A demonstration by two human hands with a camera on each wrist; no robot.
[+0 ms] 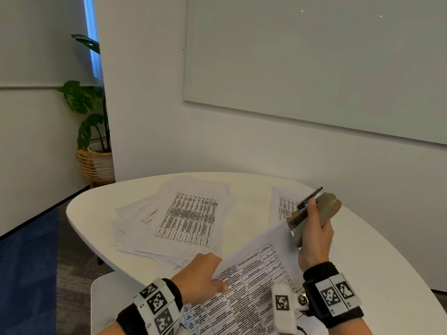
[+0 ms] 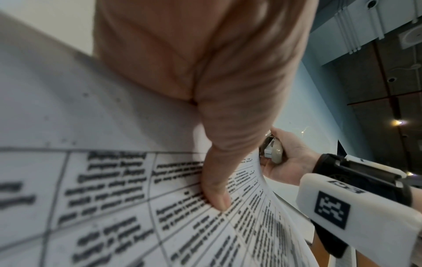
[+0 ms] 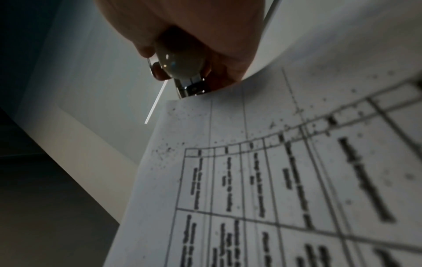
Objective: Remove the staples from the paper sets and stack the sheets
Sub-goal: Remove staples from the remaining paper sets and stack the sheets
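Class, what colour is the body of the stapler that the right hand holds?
Beige, with an orange-red patch: stapler in the right hand, clearest in the head view.

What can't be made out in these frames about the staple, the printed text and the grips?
- Staple: hidden in every view; the beige stapler-like tool in the right hand covers the corner of the printed paper set.
- Table text: blurred in both wrist views, too small in the head view.
- Left hand fingers: under the sheets; only the thumb shows.
- Dark pen-like thing: identity unclear.
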